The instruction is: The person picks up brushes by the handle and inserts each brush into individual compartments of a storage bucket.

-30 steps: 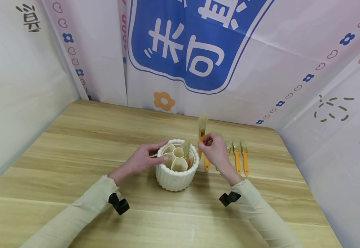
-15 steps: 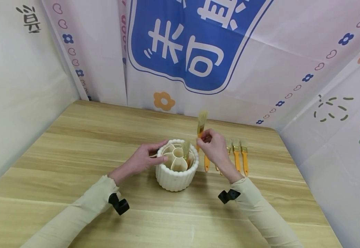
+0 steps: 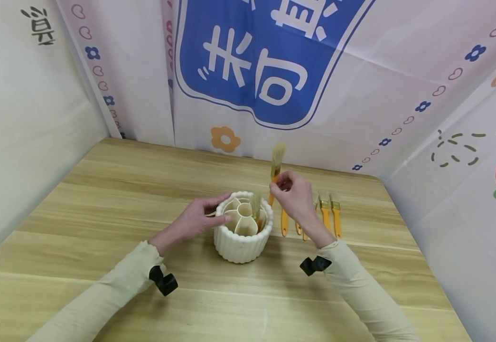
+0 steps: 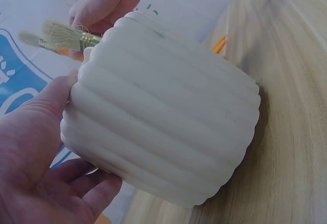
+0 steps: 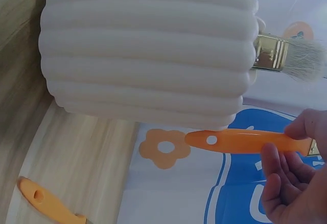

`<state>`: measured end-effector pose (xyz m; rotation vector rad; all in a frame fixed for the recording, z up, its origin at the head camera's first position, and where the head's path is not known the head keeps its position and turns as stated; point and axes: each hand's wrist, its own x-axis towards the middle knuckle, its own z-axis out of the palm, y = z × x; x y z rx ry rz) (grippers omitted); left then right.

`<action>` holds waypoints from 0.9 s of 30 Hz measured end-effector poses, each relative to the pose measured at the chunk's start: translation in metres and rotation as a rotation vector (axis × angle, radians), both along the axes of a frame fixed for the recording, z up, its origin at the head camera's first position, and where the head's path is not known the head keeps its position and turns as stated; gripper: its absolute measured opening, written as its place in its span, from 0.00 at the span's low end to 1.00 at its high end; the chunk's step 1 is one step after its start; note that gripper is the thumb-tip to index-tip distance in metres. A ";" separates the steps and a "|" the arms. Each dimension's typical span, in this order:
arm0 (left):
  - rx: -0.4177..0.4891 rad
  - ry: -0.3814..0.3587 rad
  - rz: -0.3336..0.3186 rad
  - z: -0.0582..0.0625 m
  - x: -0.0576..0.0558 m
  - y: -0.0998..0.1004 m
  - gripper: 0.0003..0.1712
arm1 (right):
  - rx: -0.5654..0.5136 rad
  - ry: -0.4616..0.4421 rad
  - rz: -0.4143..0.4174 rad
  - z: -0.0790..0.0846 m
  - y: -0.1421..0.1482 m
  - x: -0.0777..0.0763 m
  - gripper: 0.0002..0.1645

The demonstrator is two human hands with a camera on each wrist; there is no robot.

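A white ribbed organizer [image 3: 240, 248] with petal-shaped compartments stands upright on the table. My left hand [image 3: 193, 221] grips its left side, the thumb over the rim and the fingers round the outer wall. One paintbrush [image 3: 256, 205] stands bristles up in a right-hand compartment; its bristles and metal band [image 5: 271, 52] rise above the rim in the right wrist view. Beside the organizer, my right hand [image 3: 295, 195] pinches a second paintbrush [image 3: 276, 166] by its orange handle [image 5: 240, 141], bristles up. The handle's holed end is near rim height, outside the organizer in the head view.
Several orange-handled paintbrushes [image 3: 335, 216] lie in a row on the wooden table [image 3: 124, 199] to the right, some partly hidden by my right hand and forearm. Printed cloth walls [image 3: 248, 71] enclose the table at the back and both sides.
My right hand has lifted the paintbrush higher and slightly left, toward the organizer. My left hand and the organizer have stayed in place.
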<state>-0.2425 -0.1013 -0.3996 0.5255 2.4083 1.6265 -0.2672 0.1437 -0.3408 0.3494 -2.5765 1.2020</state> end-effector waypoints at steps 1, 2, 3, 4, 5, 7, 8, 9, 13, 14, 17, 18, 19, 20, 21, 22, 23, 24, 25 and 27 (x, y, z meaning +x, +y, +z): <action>-0.001 0.001 0.000 0.000 0.000 0.000 0.38 | -0.002 0.004 -0.001 0.001 0.000 0.000 0.07; -0.001 0.003 0.000 0.000 0.000 0.000 0.38 | -0.005 0.012 -0.001 0.002 -0.001 0.000 0.07; -0.001 0.005 -0.001 0.000 0.000 0.000 0.38 | -0.009 0.020 -0.001 0.003 -0.001 -0.001 0.07; -0.001 0.007 -0.003 0.000 0.000 0.000 0.38 | -0.017 0.028 -0.001 0.004 -0.002 -0.001 0.07; 0.001 0.006 -0.003 0.000 0.000 0.000 0.38 | -0.023 0.034 -0.001 0.004 -0.003 -0.001 0.07; 0.002 0.009 -0.005 0.000 0.000 0.000 0.38 | -0.035 0.048 0.001 0.006 -0.004 -0.001 0.07; 0.001 0.010 -0.005 0.000 0.000 -0.001 0.38 | -0.045 0.055 0.002 0.007 -0.004 0.000 0.08; 0.001 0.010 -0.005 0.000 0.000 0.000 0.38 | -0.055 0.059 0.005 0.008 -0.005 0.000 0.08; -0.001 0.013 -0.002 0.000 0.000 0.000 0.38 | -0.089 0.074 0.019 0.011 -0.005 0.000 0.09; -0.001 0.013 -0.003 0.000 0.000 0.000 0.38 | -0.097 0.077 0.024 0.011 -0.006 0.000 0.09; 0.001 0.009 -0.002 0.000 0.000 0.000 0.38 | -0.108 0.093 0.042 0.011 -0.006 0.001 0.08; 0.002 0.005 -0.001 0.000 0.000 0.000 0.39 | -0.113 0.099 0.048 0.011 -0.007 0.001 0.08; 0.003 0.002 0.000 0.000 0.000 0.000 0.39 | -0.118 0.107 0.054 0.011 -0.007 0.001 0.08; 0.004 -0.001 0.000 0.000 0.000 0.000 0.39 | -0.124 0.111 0.059 0.011 -0.007 0.001 0.07; 0.004 -0.003 0.002 0.000 0.000 0.000 0.39 | -0.128 0.113 0.066 0.010 -0.007 0.002 0.07; 0.003 -0.005 0.003 0.000 0.000 0.000 0.39 | -0.129 0.118 0.074 0.010 -0.007 0.002 0.06; 0.003 -0.007 0.004 0.000 0.000 0.000 0.39 | -0.130 0.117 0.082 0.009 -0.008 0.002 0.06; 0.002 -0.007 0.004 0.000 0.000 0.000 0.39 | -0.127 0.114 0.090 0.007 -0.008 0.002 0.05; 0.002 -0.007 0.004 0.000 0.000 0.000 0.39 | -0.120 0.111 0.100 0.006 -0.008 0.002 0.05; 0.003 -0.008 0.005 0.000 0.000 0.000 0.39 | -0.116 0.090 0.121 0.003 -0.009 0.002 0.04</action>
